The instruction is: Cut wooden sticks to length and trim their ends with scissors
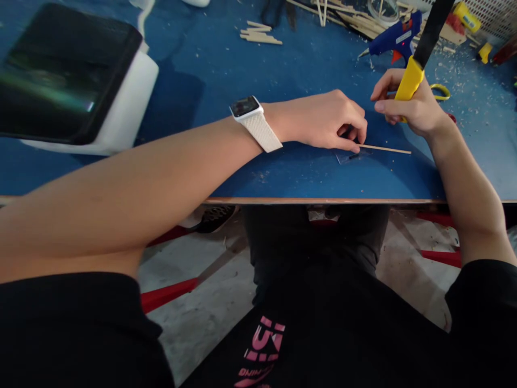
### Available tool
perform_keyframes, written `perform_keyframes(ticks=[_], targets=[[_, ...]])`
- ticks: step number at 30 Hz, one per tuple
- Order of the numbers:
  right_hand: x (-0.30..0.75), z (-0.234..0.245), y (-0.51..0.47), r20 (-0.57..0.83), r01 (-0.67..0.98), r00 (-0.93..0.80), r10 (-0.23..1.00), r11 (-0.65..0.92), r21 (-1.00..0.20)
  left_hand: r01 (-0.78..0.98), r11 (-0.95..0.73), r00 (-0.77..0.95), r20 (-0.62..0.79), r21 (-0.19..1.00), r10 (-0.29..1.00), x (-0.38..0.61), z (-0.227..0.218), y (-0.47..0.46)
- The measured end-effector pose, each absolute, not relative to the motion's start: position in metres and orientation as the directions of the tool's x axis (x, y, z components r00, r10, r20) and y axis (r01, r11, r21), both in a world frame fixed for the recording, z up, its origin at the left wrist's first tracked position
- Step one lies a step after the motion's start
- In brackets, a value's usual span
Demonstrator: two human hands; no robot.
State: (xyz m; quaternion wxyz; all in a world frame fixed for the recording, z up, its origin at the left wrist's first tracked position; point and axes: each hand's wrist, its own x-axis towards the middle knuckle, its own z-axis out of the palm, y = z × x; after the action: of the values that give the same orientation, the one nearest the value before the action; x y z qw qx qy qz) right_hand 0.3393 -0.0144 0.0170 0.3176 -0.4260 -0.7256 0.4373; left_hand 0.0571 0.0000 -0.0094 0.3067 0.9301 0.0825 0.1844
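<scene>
My left hand (pixel 343 121), with a pale watch on its wrist, pinches one end of a thin wooden stick (pixel 388 149) at the table. The stick's free end points right, low over the blue surface. A small clear plastic piece (pixel 343 157) lies beside my left fingertips. My right hand (pixel 412 105) is wrapped round the yellow handle of a tool with a long dark blade (pixel 431 35). That blade points up and away, apart from the stick; its edge is too unclear to tell the tool's exact kind. Behind my right hand show the yellow scissor-like loops (pixel 441 91) of another tool.
A blue glue gun (pixel 396 39) stands near the back right, by a pile of wooden sticks (pixel 359 19). Several short sticks (pixel 260 33) lie at the back middle. A dark-screened device (pixel 68 75) takes up the left. The table edge (pixel 323 201) runs before me.
</scene>
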Motion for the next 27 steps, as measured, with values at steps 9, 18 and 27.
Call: perform_keyframes(ticks=[9, 18, 27], targets=[[0.333, 0.025, -0.022, 0.167, 0.326, -0.433, 0.886, 0.326, -0.887, 0.073, -0.803, 0.893, 0.319, 0.592, 0.316, 0.052, -0.011, 0.006], [0.328, 0.027, -0.025, 0.241, 0.294, -0.449, 0.861, 0.396, -0.870, 0.081, -0.809, 0.898, 0.310, 0.583, 0.313, 0.052, -0.009, 0.002], [0.326, 0.018, -0.022, 0.305, 0.216, -0.439, 0.845, 0.429, -0.877, 0.110, -0.801, 0.909, 0.265, 0.589, 0.320, 0.052, -0.004, -0.002]])
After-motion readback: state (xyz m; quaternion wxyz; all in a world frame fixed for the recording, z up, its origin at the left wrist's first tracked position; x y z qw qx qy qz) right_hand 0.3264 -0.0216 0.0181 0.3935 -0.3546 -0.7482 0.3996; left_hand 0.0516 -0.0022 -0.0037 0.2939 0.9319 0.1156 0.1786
